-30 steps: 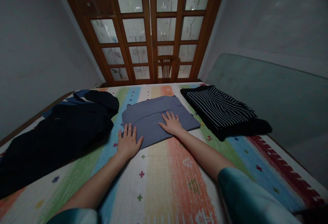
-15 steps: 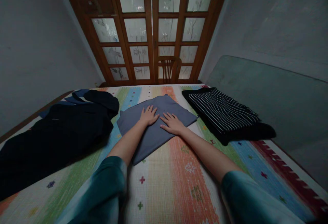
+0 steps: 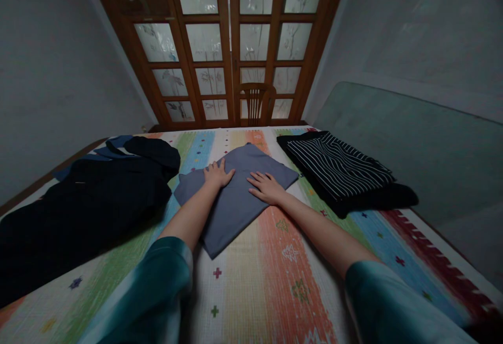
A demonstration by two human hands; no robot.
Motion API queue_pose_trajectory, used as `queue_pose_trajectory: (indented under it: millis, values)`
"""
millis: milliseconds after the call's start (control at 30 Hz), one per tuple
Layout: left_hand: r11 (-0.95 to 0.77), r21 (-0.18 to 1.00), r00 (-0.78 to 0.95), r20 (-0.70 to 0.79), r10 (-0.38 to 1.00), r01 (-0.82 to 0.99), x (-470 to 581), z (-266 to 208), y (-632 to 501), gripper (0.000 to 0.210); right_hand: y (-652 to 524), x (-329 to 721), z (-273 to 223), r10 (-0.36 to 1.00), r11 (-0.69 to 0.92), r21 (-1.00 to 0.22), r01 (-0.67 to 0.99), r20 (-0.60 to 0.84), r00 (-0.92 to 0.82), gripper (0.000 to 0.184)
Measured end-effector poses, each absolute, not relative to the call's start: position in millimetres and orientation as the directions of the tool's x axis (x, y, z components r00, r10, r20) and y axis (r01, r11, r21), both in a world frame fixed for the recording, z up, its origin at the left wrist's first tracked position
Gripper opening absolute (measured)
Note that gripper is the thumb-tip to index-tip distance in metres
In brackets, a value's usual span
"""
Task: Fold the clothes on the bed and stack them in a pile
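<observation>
A grey-blue folded piece of clothing (image 3: 239,213) lies flat and slantwise in front of me, one corner pointing toward me. On its left part rests my left hand (image 3: 217,174), open, with the fingers spread on the cloth. My right hand (image 3: 268,187) lies open on its right part, fingers stretched toward the middle. Neither hand grips the fabric. What kind of garment it is, I cannot tell.
Dark clothes (image 3: 90,192) lie heaped on the left. Folded black clothes with a white-striped piece (image 3: 341,168) on top lie on the right. A striped, colourful cloth (image 3: 251,291) covers the surface. Beyond stand a wooden chair (image 3: 255,100) and glazed doors (image 3: 231,45).
My hands have moved apart, the left one sliding leftward over the cloth. The near corner of the grey-blue clothing has shifted slightly. The view has also moved a little.
</observation>
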State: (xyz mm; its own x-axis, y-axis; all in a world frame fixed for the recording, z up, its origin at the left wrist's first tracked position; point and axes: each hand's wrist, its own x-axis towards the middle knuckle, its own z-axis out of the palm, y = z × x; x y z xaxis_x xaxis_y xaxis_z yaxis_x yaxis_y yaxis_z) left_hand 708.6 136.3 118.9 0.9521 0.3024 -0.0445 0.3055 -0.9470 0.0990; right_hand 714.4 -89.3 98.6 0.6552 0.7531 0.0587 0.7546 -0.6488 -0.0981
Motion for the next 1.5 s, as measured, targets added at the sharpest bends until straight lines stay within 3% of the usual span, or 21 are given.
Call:
queue_pose_trajectory:
  millis: [167,300,433,533,633,767,867,967,1133,1233,1300,1400,1500]
  values:
    - [-0.942,0.056,0.942,-0.091,0.324,0.330,677.7,133.3,134.3,0.086,-104.3,743.7,100.0,0.713,-0.697,-0.035,0.716,0.069,0.698,0.054]
    - [-0.962,0.009,0.958,-0.101,0.269,0.271,643.7,140.5,135.5,0.082,-116.0,767.7,105.8,0.577,-0.815,-0.027,0.579,0.065,0.814,0.067]
    - [-0.952,0.122,0.958,-0.105,0.267,0.279,628.9,142.7,147.8,0.074,-118.5,767.0,110.5,0.386,-0.910,-0.110,0.401,0.129,0.913,0.077]
    - [-0.879,0.237,0.910,-0.092,0.405,0.415,636.9,139.2,158.0,0.074,-120.7,750.1,111.4,0.209,-0.950,-0.204,0.239,0.155,0.966,0.065]
    - [-0.810,0.332,0.873,-0.112,0.475,0.484,649.4,131.3,160.2,0.078,-127.9,729.3,112.4,0.078,-0.959,-0.268,0.093,0.065,0.995,0.059]
    - [-0.800,0.344,0.858,-0.029,0.513,0.491,655.6,118.7,154.2,0.071,-136.8,707.8,112.2,0.052,-0.955,-0.294,0.048,-0.007,0.999,0.060]
    - [-0.840,0.339,0.883,0.051,0.467,0.425,655.0,111.7,152.8,0.063,-136.1,698.8,106.8,0.066,-0.957,-0.280,0.079,0.055,0.996,0.053]
    - [-0.841,0.404,0.906,0.062,0.418,0.360,655.2,108.5,157.8,0.054,-132.3,696.6,98.2,0.085,-0.946,-0.301,0.123,0.136,0.987,0.043]
    - [-0.691,0.695,0.932,0.083,0.353,0.200,657.9,106.0,169.4,0.051,-135.1,707.8,81.3,0.080,-0.797,-0.573,0.191,0.214,0.974,0.038]
    - [-0.479,0.869,0.921,0.077,0.382,0.126,659.9,103.6,170.4,0.070,-139.7,717.8,72.3,0.087,-0.556,-0.796,0.240,0.231,0.969,0.045]
    - [-0.392,0.917,0.917,0.087,0.390,0.079,661.2,103.0,169.3,0.080,-141.6,722.4,69.6,0.120,-0.356,-0.907,0.225,0.195,0.974,0.057]
    - [-0.293,0.956,0.929,0.090,0.360,0.021,662.2,104.7,169.2,0.075,-143.5,724.5,71.8,0.177,-0.179,-0.963,0.199,0.168,0.970,0.068]
    - [-0.128,0.990,0.950,-0.016,0.313,0.059,661.2,107.8,172.8,0.058,-145.7,723.2,77.5,0.173,-0.151,-0.971,0.188,0.162,0.972,0.064]
